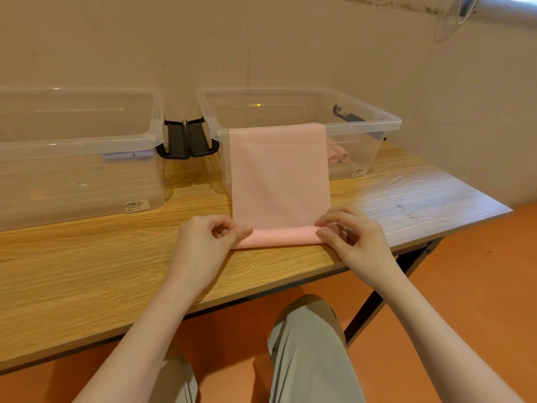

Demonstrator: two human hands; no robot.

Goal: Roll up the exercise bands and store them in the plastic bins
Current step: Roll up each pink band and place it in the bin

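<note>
The left bin (78, 158) holds a lilac roll (128, 155); the right bin (299, 132) holds pink rolls (338, 154). A pink band (280, 175) drapes from its rim onto the counter (87, 257). The left hand (207, 238) and right hand (350, 235) pinch its rolled near end.

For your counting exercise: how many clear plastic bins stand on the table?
2. The left bin stands at the table's far left, partly cut off by the frame; the right bin stands behind the hands, with the pink band draped over its front rim.
</note>
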